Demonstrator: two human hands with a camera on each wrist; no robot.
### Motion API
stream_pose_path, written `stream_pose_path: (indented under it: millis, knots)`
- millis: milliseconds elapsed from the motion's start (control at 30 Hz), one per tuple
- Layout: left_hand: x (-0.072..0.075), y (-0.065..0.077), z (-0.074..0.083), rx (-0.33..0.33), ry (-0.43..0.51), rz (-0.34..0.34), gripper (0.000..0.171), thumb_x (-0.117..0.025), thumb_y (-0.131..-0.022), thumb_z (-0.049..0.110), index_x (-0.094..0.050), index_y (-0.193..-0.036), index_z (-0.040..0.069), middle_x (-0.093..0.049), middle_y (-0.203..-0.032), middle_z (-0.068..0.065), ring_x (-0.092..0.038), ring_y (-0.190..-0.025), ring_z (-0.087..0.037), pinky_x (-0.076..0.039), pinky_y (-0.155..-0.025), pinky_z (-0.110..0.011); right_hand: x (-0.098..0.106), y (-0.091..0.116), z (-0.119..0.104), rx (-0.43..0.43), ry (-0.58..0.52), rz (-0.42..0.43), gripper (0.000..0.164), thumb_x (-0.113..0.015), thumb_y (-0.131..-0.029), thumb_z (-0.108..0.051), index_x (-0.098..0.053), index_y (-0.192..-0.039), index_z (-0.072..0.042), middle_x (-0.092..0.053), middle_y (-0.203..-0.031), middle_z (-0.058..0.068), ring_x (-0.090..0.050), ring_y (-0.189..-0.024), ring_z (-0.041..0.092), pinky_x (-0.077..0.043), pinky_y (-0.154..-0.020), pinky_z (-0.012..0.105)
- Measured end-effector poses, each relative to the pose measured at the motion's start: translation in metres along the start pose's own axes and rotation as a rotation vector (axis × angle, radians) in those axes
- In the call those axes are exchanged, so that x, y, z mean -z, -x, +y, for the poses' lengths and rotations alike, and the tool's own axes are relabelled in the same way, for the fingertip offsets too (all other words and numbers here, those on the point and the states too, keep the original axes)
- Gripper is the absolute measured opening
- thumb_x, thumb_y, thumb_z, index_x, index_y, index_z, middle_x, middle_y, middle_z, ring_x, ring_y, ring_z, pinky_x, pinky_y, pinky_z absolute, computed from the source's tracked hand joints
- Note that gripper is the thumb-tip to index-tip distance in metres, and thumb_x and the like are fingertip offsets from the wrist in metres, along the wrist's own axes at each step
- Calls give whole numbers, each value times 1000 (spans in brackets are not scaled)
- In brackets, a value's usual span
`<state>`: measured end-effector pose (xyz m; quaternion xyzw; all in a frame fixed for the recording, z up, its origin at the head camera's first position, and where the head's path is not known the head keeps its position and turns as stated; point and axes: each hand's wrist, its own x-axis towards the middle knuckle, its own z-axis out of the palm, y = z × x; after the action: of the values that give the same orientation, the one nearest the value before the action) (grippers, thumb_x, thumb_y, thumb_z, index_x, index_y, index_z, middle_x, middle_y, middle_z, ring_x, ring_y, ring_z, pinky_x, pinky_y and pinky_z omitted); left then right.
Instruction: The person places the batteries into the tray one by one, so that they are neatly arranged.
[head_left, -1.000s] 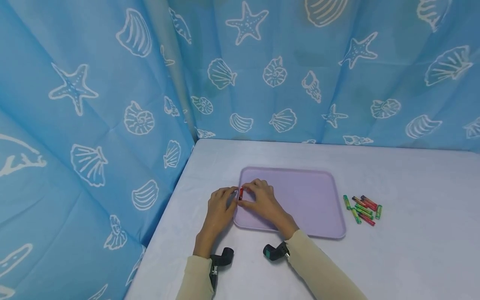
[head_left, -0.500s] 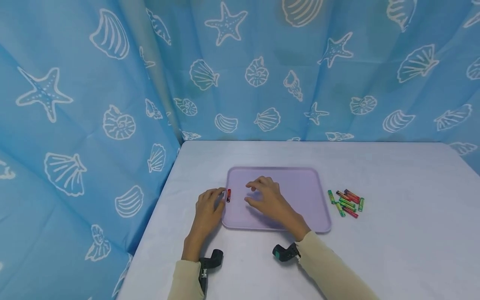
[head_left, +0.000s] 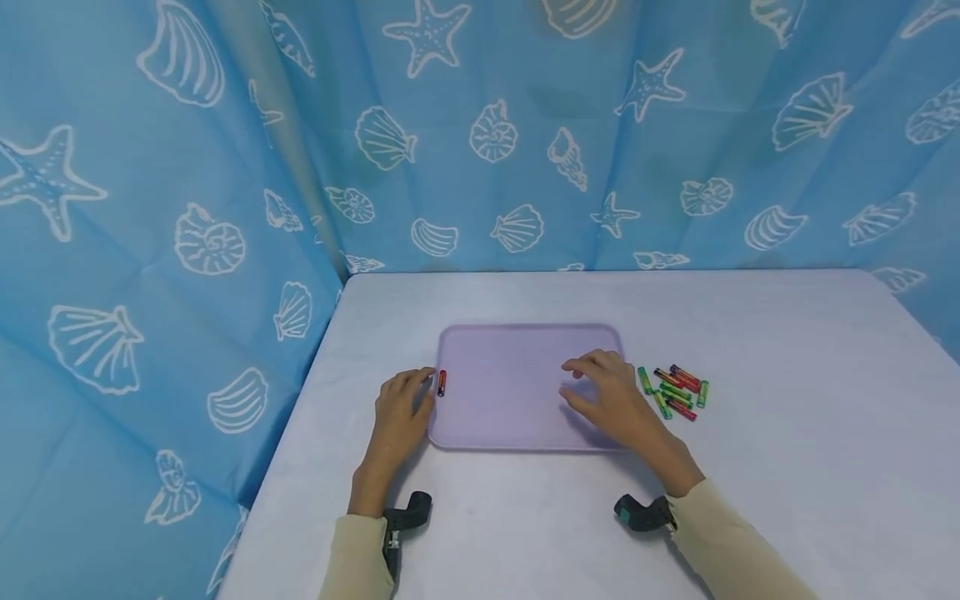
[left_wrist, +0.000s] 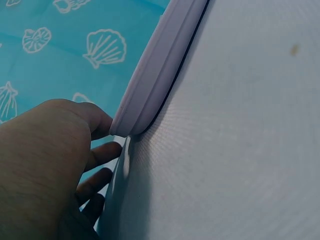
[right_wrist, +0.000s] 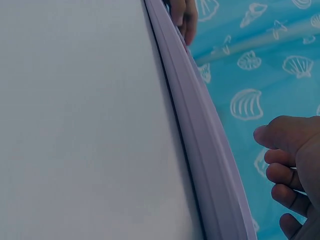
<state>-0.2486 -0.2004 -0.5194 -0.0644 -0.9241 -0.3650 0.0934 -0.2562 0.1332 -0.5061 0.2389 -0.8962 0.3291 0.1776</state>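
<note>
While the right hand withdrew, fingers apart, one red battery lay released inside the tray's left edge — beside the relaxed left hand.

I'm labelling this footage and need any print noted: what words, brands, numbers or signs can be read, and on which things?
No text can be read.
Red-and-black battery on the tray: too small to read.
Red and green batteries beside it: wrappers too small to read.
Tray: no lettering visible.
Curtain: white sea-life drawings, no words visible.
</note>
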Motion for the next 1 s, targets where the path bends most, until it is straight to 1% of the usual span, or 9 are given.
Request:
stream_pose_path:
  millis: [167,333,400,467,600,733,833,900,1000]
  knots:
    - [0,3,-2,19,3,-12,38,-56,-102,19,-59,-139,14,-54,-137,-12,-37,-135,-37,-23,-112,-56,17,19,16,-27,18,54,29,-81,-82,-7,-71,-109,-4,-62,-101,7,-51,-99,28,-32,-77,42]
    - [1,3,-2,2,17,-10,38,-55,-102,18,-58,-139,13,-54,-136,-13,-36,-135,-37,-22,-111,-57,37,41,29,-68,36,108,31,-81,-80,-3,-71,-108,0,-61,-97,8,-50,-97,29,-33,-84,48]
    - [1,3,-2,-7,19,-8,38,-55,-102,18,-58,-139,12,-54,-136,-13,-37,-135,-37,-23,-111,-58,45,48,34,-99,54,125,31,-81,-80,-2,-71,-109,1,-61,-97,11,-50,-99,31,-31,-85,52]
    - [0,4,-3,-9,19,-6,38,-56,-101,17,-58,-139,12,-54,-135,-14,-37,-134,-38,-23,-110,-59,53,55,38,-136,71,139,31,-80,-80,-2,-71,-109,1,-61,-100,13,-50,-102,34,-30,-83,53]
    - [1,4,-2,6,14,-13,38,-56,-101,17,-58,-139,12,-54,-136,-14,-37,-134,-38,-23,-110,-58,66,68,44,-208,120,160,28,-80,-80,-5,-71,-107,2,-62,-101,17,-51,-102,39,-31,-78,55]
    - [1,3,0,22,6,-28,39,-54,-102,19,-56,-141,14,-51,-138,-13,-34,-136,-35,-22,-112,-54,74,81,48,-309,173,165,26,-78,-82,-8,-71,-104,3,-62,-96,17,-51,-97,37,-32,-77,55]
    - [1,2,1,27,3,-35,40,-53,-103,20,-55,-142,14,-51,-140,-12,-33,-137,-35,-22,-113,-54,79,90,48,-378,191,163,25,-77,-83,-12,-71,-103,3,-62,-95,16,-51,-95,36,-32,-77,52]
    - [1,2,2,27,3,-35,40,-53,-103,20,-55,-142,14,-51,-139,-13,-34,-137,-35,-22,-113,-54,82,94,48,-406,202,159,25,-77,-84,-15,-71,-102,2,-62,-95,17,-50,-93,35,-31,-75,51]
    - [0,2,3,23,9,-35,40,-54,-103,20,-56,-141,14,-51,-139,-13,-34,-137,-35,-21,-113,-55,84,99,48,-435,219,143,25,-77,-86,-19,-72,-99,2,-63,-95,17,-51,-91,36,-32,-75,53]
